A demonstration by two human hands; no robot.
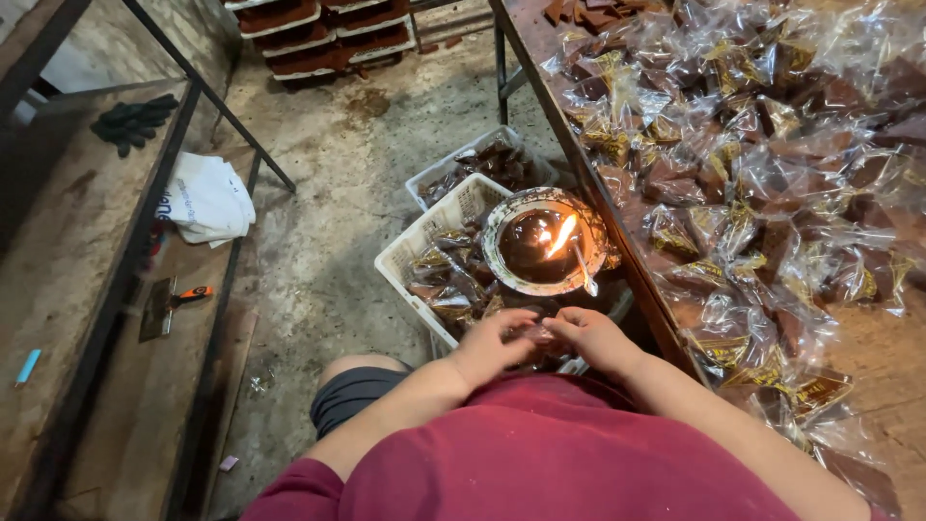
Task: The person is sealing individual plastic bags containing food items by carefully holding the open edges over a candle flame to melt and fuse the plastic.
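Both hands meet just below a metal bowl (511, 280) that holds dark liquid and a burning flame (560, 234). My left hand (490, 345) and my right hand (593, 338) pinch a small clear plastic packet (536, 333) with a brown piece inside, held between the fingertips of both. The bowl rests over a white plastic basket (415, 253) filled with sealed brown packets. A thin stick (585, 270) leans on the bowl's rim.
A table (887, 357) at the right is heaped with clear packets of brown pieces (752, 164). A second white basket (453, 164) stands behind the first. At left, shelves carry black gloves (135, 121), white cloth (204, 198), a scraper (169, 304) and a blue lighter (27, 367).
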